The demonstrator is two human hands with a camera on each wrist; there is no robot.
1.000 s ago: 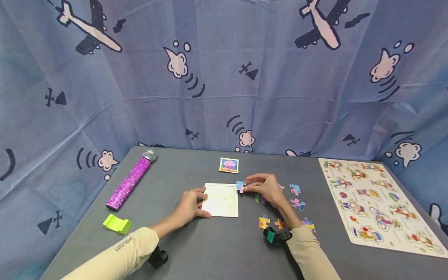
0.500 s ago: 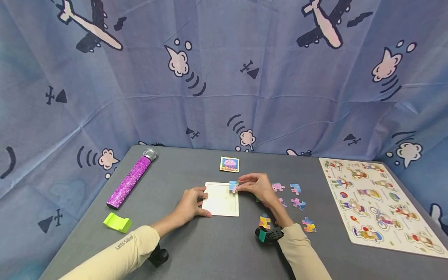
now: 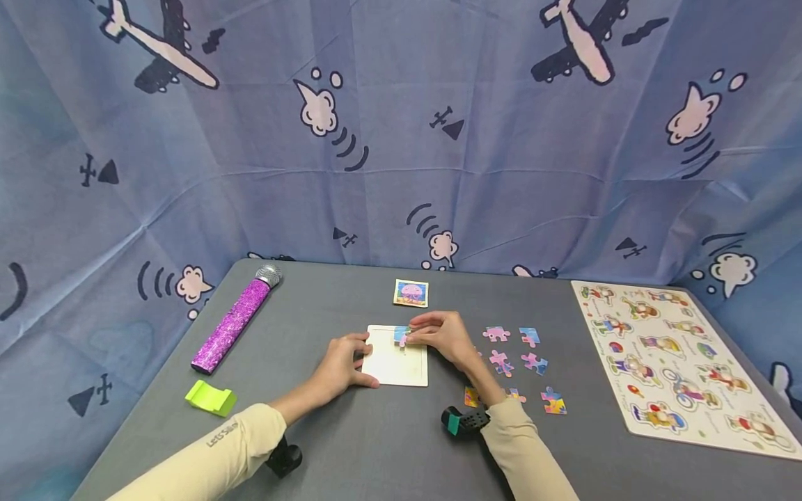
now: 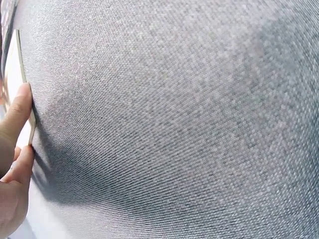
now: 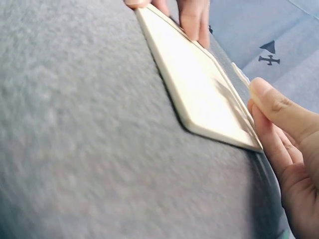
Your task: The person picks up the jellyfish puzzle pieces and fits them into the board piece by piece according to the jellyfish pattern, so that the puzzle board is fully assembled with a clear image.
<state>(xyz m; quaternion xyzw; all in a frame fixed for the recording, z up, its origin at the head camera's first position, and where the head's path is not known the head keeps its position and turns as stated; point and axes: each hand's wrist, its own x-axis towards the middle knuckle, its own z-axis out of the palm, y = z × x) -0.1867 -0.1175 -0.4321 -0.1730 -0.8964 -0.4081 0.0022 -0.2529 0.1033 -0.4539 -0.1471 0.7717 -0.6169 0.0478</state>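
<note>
1 worktop (image 3: 326, 424), 1 tray (image 3: 388, 372), 2 hands, 1 piece (image 3: 400, 335) in the fingers, at least 7 loose pieces (image 3: 529, 337) (right forearm covers part of that group), 1 card (image 3: 411, 293), 1 microphone (image 3: 230, 325), 1 green block (image 3: 211, 399), 1 board (image 3: 683, 369). Piece: blue body toward the worktop's far edge, pink tab pointing to the near edge; long axis runs near–far, tab included. It is at the middle of the tray's far edge, tilted in the right wrist view; cannot tell if it touches the tray. Right hand (image 3: 443, 338) pinches it between thumb and fingers. Left hand (image 3: 341, 363) grips the tray's left side, thumb at the near left corner. Tray looks square, so long axis can't be told; its far edge is about parallel to the worktop's. Loose pieces lie right of the tray, between it and the board. Board along the worktop's right edge. Card between tray and far edge. Microphone near the left edge, head toward the far left corner; green block nearer the near edge.
</note>
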